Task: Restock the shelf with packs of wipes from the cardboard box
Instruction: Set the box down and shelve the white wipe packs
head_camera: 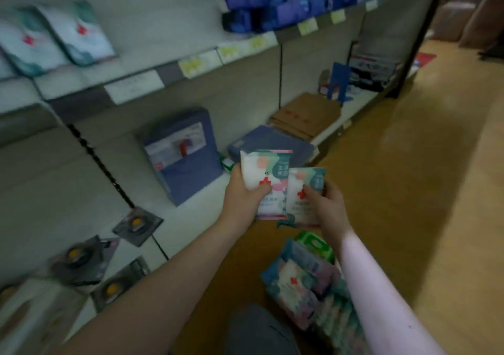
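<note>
Each hand grips a wipes pack — left hand [245, 191] (thumb across) one pack [268, 174], right hand [327, 199] another pack [305, 193].

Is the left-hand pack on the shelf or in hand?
In hand: the left hand grips the pack in mid-air, in front of the shelf, not on it.

The packs of wipes [268, 182] look like soft, glossy plastic film. The floor [395, 191] is smooth, faintly shiny wood-look. The shelf [90, 79] is matt painted metal.
</note>
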Action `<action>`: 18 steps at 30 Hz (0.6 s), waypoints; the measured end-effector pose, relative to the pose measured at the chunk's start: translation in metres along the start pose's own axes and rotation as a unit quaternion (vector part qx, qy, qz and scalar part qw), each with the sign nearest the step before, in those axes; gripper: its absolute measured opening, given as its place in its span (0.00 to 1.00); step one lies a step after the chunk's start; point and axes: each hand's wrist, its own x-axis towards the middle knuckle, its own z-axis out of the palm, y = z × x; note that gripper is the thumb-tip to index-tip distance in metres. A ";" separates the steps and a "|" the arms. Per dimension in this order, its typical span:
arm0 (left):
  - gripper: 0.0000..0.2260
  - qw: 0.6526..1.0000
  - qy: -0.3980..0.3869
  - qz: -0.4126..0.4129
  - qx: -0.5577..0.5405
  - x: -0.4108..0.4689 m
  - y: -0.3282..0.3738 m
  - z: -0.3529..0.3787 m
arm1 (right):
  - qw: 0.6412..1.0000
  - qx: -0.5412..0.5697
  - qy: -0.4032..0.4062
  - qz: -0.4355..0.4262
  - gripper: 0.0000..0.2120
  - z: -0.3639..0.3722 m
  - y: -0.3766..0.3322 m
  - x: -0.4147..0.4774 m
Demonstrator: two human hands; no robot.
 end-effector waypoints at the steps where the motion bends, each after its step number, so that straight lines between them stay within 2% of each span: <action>1: 0.22 0.999 0.028 0.037 0.001 0.008 0.021 -0.024 | 0.999 0.013 -0.028 -0.025 0.15 0.026 -0.024 0.001; 3: 0.18 0.998 0.025 0.060 0.002 0.015 0.039 -0.034 | 0.997 0.021 -0.049 -0.057 0.15 0.041 -0.052 -0.002; 10: 0.12 0.973 0.132 0.187 -0.043 0.041 0.143 -0.132 | 0.974 0.076 -0.159 -0.142 0.10 0.159 -0.165 -0.010; 14: 0.17 0.951 0.210 0.227 0.006 0.053 0.183 -0.197 | 0.964 0.092 -0.172 -0.183 0.04 0.223 -0.202 -0.008; 18: 0.14 0.935 0.265 0.232 0.041 0.075 0.197 -0.271 | 0.952 0.094 -0.212 -0.201 0.16 0.288 -0.223 0.003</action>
